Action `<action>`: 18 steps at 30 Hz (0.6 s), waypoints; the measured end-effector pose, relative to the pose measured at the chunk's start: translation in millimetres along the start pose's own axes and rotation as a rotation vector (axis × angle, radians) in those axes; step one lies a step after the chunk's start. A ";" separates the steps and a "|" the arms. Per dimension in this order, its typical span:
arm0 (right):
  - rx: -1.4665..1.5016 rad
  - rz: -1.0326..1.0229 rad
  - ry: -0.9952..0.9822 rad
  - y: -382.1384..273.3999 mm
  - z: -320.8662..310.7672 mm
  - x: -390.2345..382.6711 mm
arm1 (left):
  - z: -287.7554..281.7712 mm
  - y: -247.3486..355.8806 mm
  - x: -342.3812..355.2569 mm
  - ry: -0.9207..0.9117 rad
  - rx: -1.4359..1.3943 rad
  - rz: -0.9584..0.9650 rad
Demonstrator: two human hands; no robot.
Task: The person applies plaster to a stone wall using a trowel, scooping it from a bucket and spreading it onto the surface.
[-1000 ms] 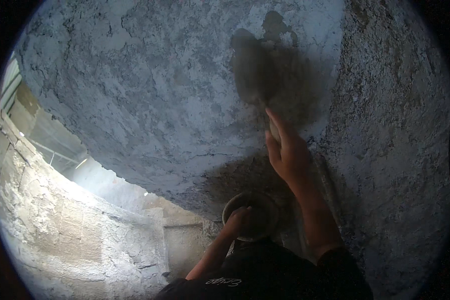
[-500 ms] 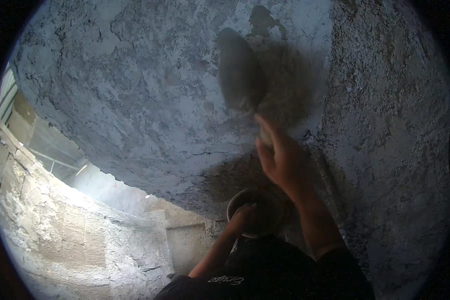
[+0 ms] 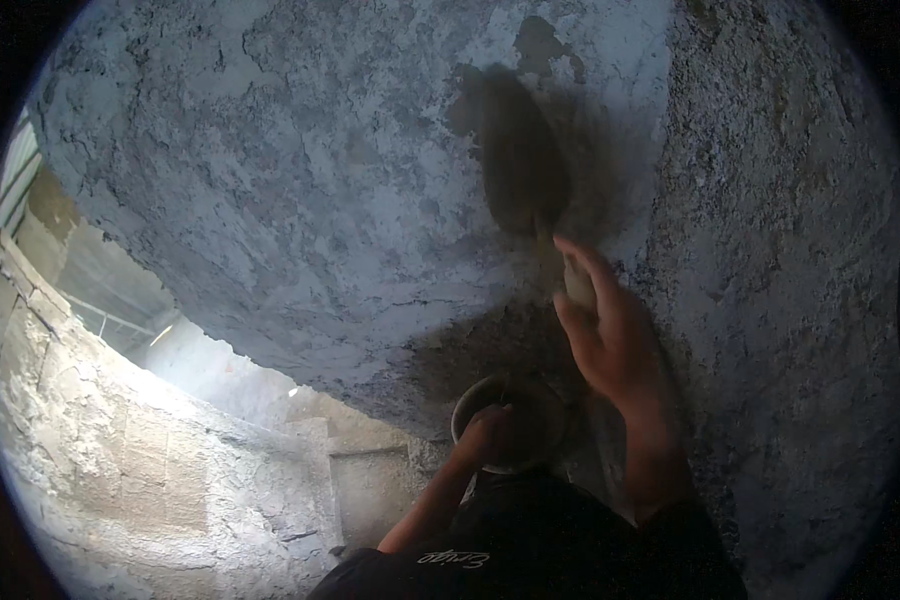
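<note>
A dark oval trowel blade (image 3: pixel 523 150) lies against the mottled grey plastered surface (image 3: pixel 270 150), over a darker damp-looking patch. My right hand (image 3: pixel 605 335) grips the trowel's pale handle (image 3: pixel 580 287), fingers wrapped along it below the blade. My left hand (image 3: pixel 483 437), lower in the view, grips a round bowl (image 3: pixel 542 408) at its near left side; its fingertips and what the bowl holds are hard to make out in shadow.
A rougher, darker band of plaster (image 3: pixel 770 250) runs down the right. At the lower left, a sunlit rough block wall (image 3: pixel 140 450) curves below the jagged edge of the plastered surface, with an opening and corrugated sheeting (image 3: pixel 20 175) beyond.
The trowel and my right hand shifted left, then swung back to the right, slightly lower than a second ago. My left hand and the bowl have barely moved.
</note>
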State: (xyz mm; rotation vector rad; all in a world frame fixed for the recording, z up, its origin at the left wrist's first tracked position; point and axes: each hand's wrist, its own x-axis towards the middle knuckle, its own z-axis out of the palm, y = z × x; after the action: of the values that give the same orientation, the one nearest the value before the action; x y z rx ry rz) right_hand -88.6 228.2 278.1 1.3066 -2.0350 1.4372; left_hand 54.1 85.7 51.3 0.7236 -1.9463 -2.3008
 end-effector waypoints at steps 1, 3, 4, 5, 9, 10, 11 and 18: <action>0.007 -0.036 0.045 0.7 3.0 10.7 | 1.2 1.8 -1.4 -0.037 0.068 0.083; -0.072 0.053 -0.020 1.9 13.7 27.9 | 4.5 7.8 -5.1 -0.006 0.048 0.049; -0.150 0.138 -0.089 1.2 16.6 30.2 | 6.5 11.1 -7.9 -0.004 0.078 0.011; -0.149 0.140 -0.089 -0.3 18.0 28.4 | 8.2 14.0 -12.0 -0.007 0.016 0.006; -0.088 0.229 -0.144 -13.6 0.7 -7.5 | 12.3 22.2 -22.4 -0.001 -0.263 -0.220; -0.004 0.298 -0.157 -16.2 -3.9 -14.5 | 12.9 22.4 -24.8 -0.037 -0.234 -0.229; 0.008 0.291 -0.171 -16.8 -5.9 -16.3 | 13.4 22.2 -26.1 -0.027 -0.247 -0.229; -0.177 0.098 -0.015 2.8 7.0 23.3 | 7.5 10.5 -21.7 -0.031 -0.105 -0.029</action>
State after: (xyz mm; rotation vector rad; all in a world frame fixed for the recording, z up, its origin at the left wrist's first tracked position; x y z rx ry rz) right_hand -101.6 210.9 289.6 1.1639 -2.2068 1.2565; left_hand 67.8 97.4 68.9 0.7143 -1.8222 -2.4242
